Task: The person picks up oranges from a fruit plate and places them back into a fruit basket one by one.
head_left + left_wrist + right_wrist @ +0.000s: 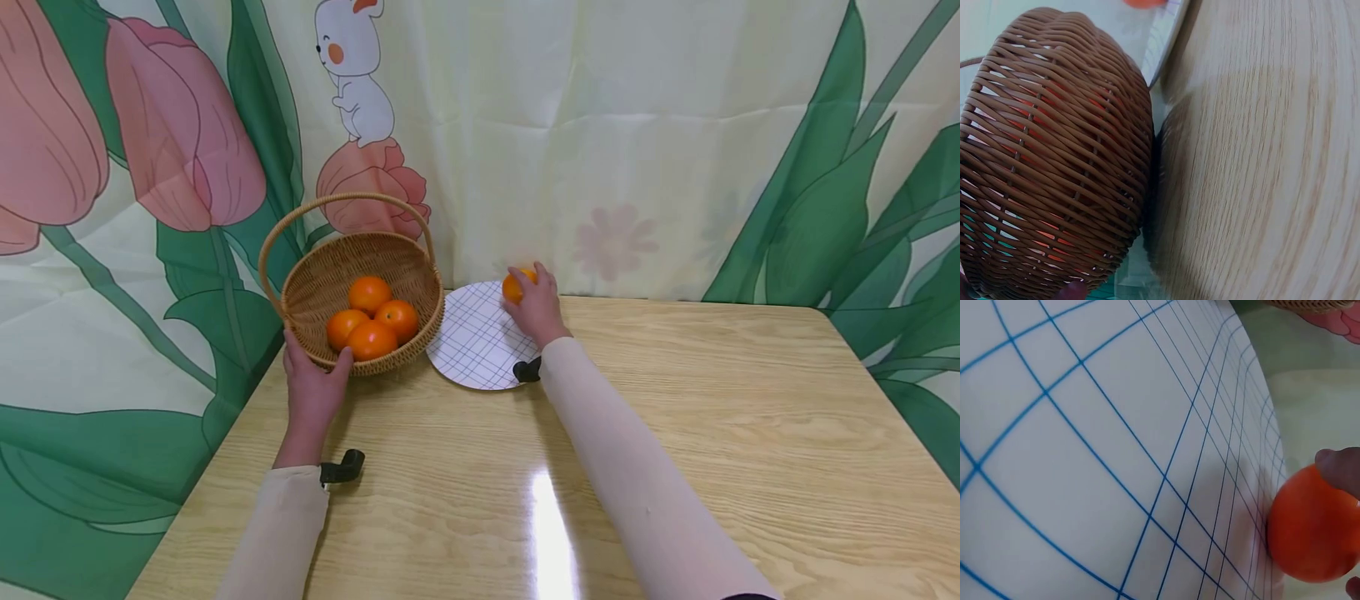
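A round wicker basket [322, 250] with a tall arched handle leans so its mouth faces me, and several oranges [372, 340] lie in its lower part. My left hand [315, 392] grips the basket's rim at the lower left. In the left wrist view the woven wall [1060, 150] fills the left side, with orange showing through gaps. My right hand [537, 308] holds a single orange [1310, 528] at the far right edge of a white plate [476, 342] with blue crossing lines. The right wrist view shows the thumb on that orange, which appears to touch the plate.
A light wooden table [712, 433] carries the basket and plate. Behind it hangs a curtain [600, 125] printed with tulips, leaves and a white rabbit, close to the table's back edge. Black straps with small cameras [345, 467] sit on both wrists.
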Motion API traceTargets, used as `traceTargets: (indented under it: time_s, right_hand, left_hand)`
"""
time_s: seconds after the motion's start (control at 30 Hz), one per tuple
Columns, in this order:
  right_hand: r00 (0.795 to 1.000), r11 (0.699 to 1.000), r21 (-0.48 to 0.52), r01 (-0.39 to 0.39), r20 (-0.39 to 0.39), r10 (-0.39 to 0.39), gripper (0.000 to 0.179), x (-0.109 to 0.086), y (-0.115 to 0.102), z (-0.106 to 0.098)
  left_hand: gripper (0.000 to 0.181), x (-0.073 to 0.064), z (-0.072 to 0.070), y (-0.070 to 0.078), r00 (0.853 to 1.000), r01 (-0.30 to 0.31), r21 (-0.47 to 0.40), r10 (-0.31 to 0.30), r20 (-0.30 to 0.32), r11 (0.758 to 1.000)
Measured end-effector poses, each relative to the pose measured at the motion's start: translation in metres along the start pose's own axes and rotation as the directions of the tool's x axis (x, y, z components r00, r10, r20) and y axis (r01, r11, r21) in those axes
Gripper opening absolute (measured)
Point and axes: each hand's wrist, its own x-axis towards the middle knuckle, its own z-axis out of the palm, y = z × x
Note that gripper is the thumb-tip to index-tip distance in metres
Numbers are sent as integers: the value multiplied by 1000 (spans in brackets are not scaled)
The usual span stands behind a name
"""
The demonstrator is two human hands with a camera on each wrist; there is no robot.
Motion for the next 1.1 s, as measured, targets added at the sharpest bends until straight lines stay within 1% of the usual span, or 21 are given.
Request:
traceTargets:
  time_s: [0.13, 0.2, 0.47, 0.7, 0.93, 1.1]
  right_hand:
    - [999, 1000, 3, -9, 33, 9, 60, 2, 4, 2]
    - [999, 1000, 8, -14, 37, 13, 59, 3, 6, 3]
    - [1000, 998, 66, -12, 6, 11, 56, 3, 9, 6]
    - [1000, 996, 88, -22, 17, 20, 56, 0, 8, 5]
    - [1000, 997, 78, 10, 25, -12, 55, -3, 7, 3]
    - [999, 995, 98, 28, 17, -30, 55, -4, 0, 2]
  left_hand:
    - [106, 0, 1, -1, 1000, -17, -1, 17, -8, 1000]
    - [106, 0, 1, -2, 1000, -21, -2, 21, -9, 1000]
    - [106, 0, 1, -2, 1000, -27, -14, 27, -8, 1000]
    - [105, 0, 0, -1, 1000, -26, -17, 26, -8, 1000]
    - [105, 0, 0, -2, 1000, -29, -25, 29, -8, 999]
    - [105, 0, -1, -2, 1000, -25, -34, 25, -1, 999]
